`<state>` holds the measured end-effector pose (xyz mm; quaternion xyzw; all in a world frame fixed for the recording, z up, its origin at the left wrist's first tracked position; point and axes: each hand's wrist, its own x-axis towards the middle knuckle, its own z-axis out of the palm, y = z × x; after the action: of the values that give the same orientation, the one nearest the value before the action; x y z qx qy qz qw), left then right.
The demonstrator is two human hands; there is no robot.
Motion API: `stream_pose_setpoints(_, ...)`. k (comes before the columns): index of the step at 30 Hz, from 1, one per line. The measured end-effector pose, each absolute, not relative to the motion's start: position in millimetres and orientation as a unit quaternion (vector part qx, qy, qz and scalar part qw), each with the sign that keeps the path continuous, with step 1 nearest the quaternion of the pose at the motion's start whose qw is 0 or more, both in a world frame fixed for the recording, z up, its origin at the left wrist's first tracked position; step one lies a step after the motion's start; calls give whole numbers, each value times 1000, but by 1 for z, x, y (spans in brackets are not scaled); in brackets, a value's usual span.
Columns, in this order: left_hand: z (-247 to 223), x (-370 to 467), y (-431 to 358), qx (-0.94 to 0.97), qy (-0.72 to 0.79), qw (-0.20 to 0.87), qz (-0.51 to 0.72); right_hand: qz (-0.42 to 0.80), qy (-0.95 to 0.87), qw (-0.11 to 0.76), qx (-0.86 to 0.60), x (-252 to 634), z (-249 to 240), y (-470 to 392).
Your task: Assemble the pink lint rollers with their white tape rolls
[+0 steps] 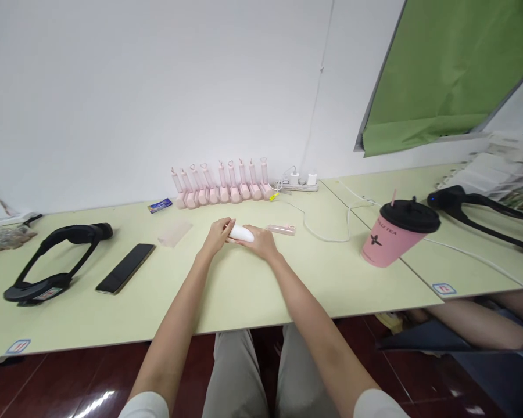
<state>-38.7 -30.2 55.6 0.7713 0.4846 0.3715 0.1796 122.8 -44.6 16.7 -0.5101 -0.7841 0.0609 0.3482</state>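
Observation:
A smooth white rounded object [242,233] is held between my two hands above the middle of the table; its exact kind cannot be made out. My left hand [218,235] is closed on its left end, thumb and fingers together. From the right and below, the fingers of my right hand [262,242] are closed around it. Just beyond my right hand lies a clear pinkish tube [282,229] on its side. To the left of my left hand, a thin pale pink sheet [175,233] lies flat.
Several pink devices with clear tubes [224,193] line the wall beside a power strip [297,187]. A black phone [125,268], a black headset [54,261] and a blue packet [160,205] lie left. A pink cup [394,235] and white cable [326,239] are right, near another person's legs [483,325].

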Motion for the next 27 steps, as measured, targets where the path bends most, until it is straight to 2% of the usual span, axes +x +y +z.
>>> stream_pose_setpoints(7,69,-52,-32,836,463,93,281,110,-757,362,-532,123,14,-38)
stream_pose_setpoints(11,67,-48,-37,827,466,100,298,120,-743,393,-529,124,13,-38)
stream_pose_setpoints(16,63,-46,-42,824,420,202,324,111,-722,424,-536,129,12,-38)
stream_pose_setpoints(19,59,-46,-41,824,408,202,336,111,-709,438,-541,131,10,-33)
stream_pose_setpoints(23,56,-37,-44,823,422,155,346,119,-694,424,-571,130,16,-29)
stream_pose_setpoints(27,53,-26,-53,830,434,96,337,41,-724,374,-579,128,24,-32)
